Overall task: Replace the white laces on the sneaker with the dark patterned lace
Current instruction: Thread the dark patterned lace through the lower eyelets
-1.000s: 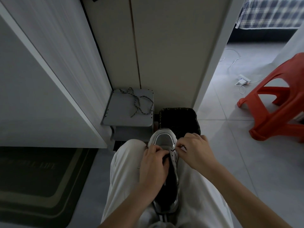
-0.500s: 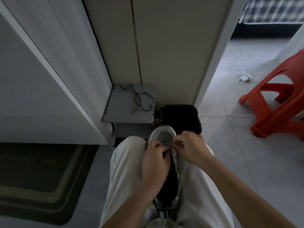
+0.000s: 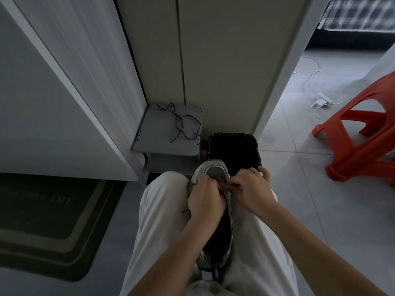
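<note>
Sneaker (image 3: 214, 174) on lap, long axis 6–12, toe at 12. L hand (image 3: 205, 199) grips its upper; R hand (image 3: 251, 189) pinches at toe-end eyelets. Dark lace (image 3: 181, 122) on stool (image 3: 154, 133), 11 o'clock, well apart; L hand nearer.

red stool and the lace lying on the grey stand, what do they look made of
Red stool: probably moulded plastic, with a uniform colour and smooth, slightly shiny legs. Dark patterned lace: looks like braided textile cord, matte with a speckled weave, lying limp on the grey stand.
</note>
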The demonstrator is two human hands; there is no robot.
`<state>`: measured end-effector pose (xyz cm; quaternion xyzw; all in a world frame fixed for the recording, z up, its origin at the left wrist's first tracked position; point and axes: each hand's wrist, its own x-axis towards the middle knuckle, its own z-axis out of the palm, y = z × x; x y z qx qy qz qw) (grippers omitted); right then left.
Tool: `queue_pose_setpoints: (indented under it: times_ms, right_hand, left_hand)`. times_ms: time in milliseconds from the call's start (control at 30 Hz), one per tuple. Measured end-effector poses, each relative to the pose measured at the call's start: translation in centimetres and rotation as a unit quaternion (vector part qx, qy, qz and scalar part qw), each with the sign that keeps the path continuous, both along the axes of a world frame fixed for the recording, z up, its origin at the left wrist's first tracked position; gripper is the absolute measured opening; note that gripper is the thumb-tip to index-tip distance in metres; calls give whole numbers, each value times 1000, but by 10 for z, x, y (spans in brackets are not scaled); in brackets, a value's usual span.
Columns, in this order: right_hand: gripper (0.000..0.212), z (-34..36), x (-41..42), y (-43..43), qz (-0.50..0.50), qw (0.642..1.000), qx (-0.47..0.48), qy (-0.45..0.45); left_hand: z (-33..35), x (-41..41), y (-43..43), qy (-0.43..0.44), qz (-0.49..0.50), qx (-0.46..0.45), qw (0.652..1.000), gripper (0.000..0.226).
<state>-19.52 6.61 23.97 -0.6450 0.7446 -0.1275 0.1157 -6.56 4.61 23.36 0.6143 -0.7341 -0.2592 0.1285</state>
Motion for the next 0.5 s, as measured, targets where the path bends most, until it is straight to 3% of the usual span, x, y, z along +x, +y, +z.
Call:
queue_pose_setpoints:
  times_ms: [167,300,433,500]
  right_hand:
    - [26,6,5,6,-43,999,13,-28]
    - [63,17,19,13,-30,996,74,-42]
    - [59,30,19,28,-32,983,147,-107]
    - [75,24,30,42,-19,985,162,-60]
  left_hand:
    - [3,0,-1,-28,-33,-17,999,15]
    - [6,9,2,-57,-89,-18,994,15]
    - [8,20,-6,-9,-110,16,994,18]
    - [6,24,-9,5,-133,37,990,19]
